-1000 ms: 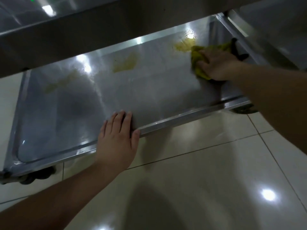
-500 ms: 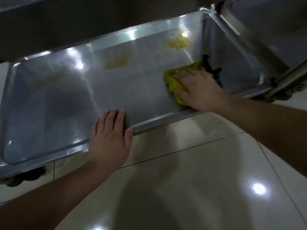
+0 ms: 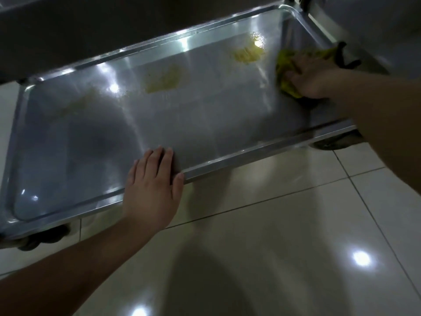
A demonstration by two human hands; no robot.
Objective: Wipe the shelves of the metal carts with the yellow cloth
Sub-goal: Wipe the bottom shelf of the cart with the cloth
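The metal cart's bottom shelf point(image 3: 205, 124) is a shallow steel tray low above the floor. Yellowish smears point(image 3: 164, 80) mark its back half, and another patch point(image 3: 248, 54) lies near the back right. The yellow cloth point(image 3: 284, 67), with a black trim at its far end, lies bunched at the tray's right end. My right hand point(image 3: 312, 76) presses down on the cloth, its fingers spread over it. My left hand point(image 3: 152, 185) rests flat on the shelf's front rim, fingers straight and thumb along the edge.
An upper shelf point(image 3: 91, 26) overhangs the tray at the top of the view. A second cart point(image 3: 376, 23) stands close on the right. Caster wheels point(image 3: 43, 238) show under the front corners. Glossy white floor tiles point(image 3: 273, 236) lie in front.
My right hand has slid the yellow cloth from the tray's front middle-right back toward the right end. My left hand stays on the front rim. The view has shifted slightly.
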